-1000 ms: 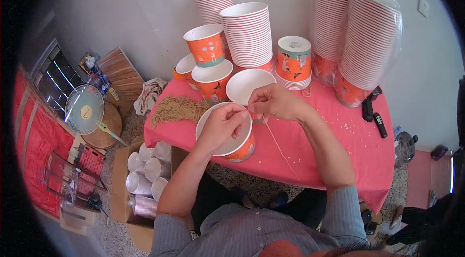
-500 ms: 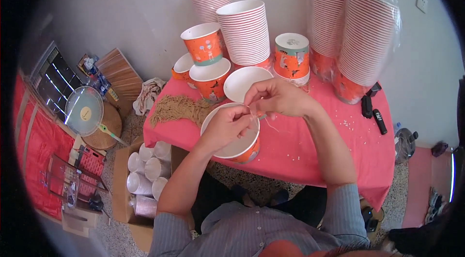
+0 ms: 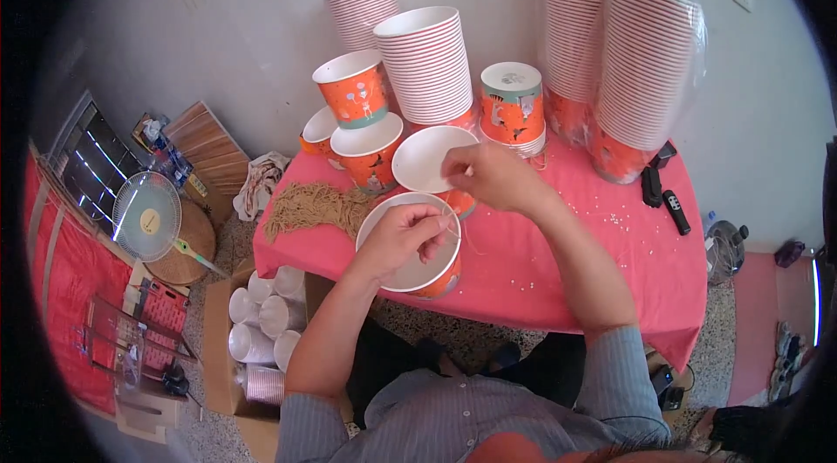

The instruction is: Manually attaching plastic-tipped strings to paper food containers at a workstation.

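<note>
Head view: near the centre of the frame, the left hand (image 3: 403, 238) hangs over the mouth of the nearest cup (image 3: 418, 275), its thumb and forefinger pinched narrow, apparently on a thin thread (image 3: 468, 242). The thread trails just right of that rim, above the pink table (image 3: 558, 271). The right hand (image 3: 494, 177), higher and further right, has its fingers curled in front of the 2nd cup (image 3: 422, 160); whether they hold anything cannot be told. So fine a thread could slip if the left pinch loosens, or snag on a rim if pulled sideways. A careless wrist could tip the nearest cup, which stands close to the table's front edge. Upper left of centre, 1 upper cup (image 3: 352, 98) seems perched on a lower cup (image 3: 370, 169) and could topple if jostled.
</note>
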`<state>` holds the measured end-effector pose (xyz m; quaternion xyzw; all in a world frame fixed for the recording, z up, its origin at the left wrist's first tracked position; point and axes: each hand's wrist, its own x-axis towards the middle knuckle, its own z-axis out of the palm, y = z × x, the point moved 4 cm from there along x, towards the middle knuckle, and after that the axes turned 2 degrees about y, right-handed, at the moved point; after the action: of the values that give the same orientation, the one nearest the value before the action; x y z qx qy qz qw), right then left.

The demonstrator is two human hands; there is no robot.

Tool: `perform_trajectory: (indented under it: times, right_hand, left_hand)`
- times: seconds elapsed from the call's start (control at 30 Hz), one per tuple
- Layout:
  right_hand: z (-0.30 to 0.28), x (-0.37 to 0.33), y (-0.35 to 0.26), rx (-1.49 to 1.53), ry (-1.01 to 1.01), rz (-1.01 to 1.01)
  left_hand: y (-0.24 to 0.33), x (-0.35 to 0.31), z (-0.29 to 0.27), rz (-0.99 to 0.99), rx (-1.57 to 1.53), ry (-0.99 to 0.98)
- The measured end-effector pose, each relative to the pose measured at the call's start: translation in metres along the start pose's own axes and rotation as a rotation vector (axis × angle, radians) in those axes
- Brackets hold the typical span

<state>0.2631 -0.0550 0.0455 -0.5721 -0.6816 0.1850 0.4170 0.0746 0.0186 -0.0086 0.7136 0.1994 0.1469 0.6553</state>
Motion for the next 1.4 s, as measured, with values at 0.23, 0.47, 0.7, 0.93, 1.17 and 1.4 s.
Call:
perform_trajectory:
  times: [0.23, 0.47, 0.7, 0.93, 1.17, 1.4]
  right_hand:
    - [-0.028, -0.03, -0.034, -0.2, 0.155, 0.022]
    - [-0.002, -0.036, -0.019, -0.176, -0.044, -0.082]
    - [-0.013, -0.03, -0.003, -0.104, -0.039, 0.006]
    - [-0.026, -0.039, -0.011, -0.52, 0.061, -0.011]
    - [0.004, -0.06, -0.03, -0.695, -0.137, -0.024]
    - [-0.021, -0.06, -0.041, -0.391, -0.166, -0.12]
  left_hand:
    - [-0.003, 0.001, -0.003, -0.015, -0.058, 0.004]
    - [-0.002, 0.002, 0.001, -0.011, -0.041, -0.018]
    - [0.0, 0.0, 0.001, -0.027, -0.022, 0.033]
    - [0.0, 0.002, 0.002, -0.073, 0.009, 0.086]
    - [0.02, -0.005, 0.028, -0.008, 0.15, 0.13]
    - [0.019, -0.016, 0.045, 0.011, 0.106, 0.153]
